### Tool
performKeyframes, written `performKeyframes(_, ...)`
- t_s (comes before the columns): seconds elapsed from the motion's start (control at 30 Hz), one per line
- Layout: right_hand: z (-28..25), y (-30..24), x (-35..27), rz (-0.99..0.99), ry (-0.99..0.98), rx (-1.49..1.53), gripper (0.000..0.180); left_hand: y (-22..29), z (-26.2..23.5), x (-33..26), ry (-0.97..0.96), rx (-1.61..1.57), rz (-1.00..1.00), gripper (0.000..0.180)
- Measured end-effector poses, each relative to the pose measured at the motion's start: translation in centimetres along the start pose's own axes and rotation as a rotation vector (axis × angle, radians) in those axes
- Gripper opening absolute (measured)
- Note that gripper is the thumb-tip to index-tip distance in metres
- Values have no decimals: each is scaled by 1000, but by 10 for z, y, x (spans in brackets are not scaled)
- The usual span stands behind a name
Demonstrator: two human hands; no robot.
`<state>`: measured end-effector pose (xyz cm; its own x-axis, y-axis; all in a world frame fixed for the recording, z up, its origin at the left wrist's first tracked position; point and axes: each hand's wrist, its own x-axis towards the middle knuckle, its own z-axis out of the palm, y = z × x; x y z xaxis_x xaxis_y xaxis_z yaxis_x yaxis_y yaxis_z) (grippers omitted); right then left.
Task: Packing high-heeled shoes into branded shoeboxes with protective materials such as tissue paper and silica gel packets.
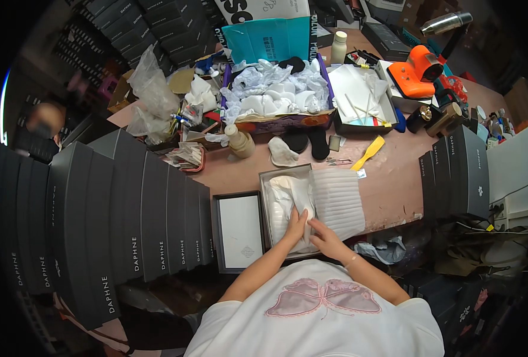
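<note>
A grey shoe box lies open in front of me, with white wrapping paper bunched around contents I cannot make out. My left hand reaches into it, fingers stretched out and laid on the white wrapping, thumb apart. My right hand is at the box's right side, its fingers spread and touching the white material near the edge. White ribbed padding lies flat against the box's right. To the left, a dark box lid or tray holds a white sheet.
Tall stacks of dark shoe boxes stand on the left, with a shorter stack on the right. Behind are a carton of crumpled white paper, a cream bottle, a yellow brush, black insoles and an orange tape dispenser.
</note>
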<state>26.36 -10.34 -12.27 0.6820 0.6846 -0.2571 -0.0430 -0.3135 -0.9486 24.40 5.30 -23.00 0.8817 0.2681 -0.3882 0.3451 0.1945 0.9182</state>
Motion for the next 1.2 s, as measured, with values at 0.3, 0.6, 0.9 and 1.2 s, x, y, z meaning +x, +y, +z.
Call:
performKeyframes(0.3,-83,46,-6,-122,-26,-367,51,64,-74,-89,634,484,309,31)
performKeyframes(0.6,35,-37,54,-479,-199,-1039,85,0,-95,-140,410,941,-4,23)
performKeyframes(0.9,2,-48,30,-324,54,-370,63,169,-103,-240,86,-330,210,40)
performKeyframes(1.2,-8,-24,27,183,367,-367,50,67,-76,-112,145,390,235,53)
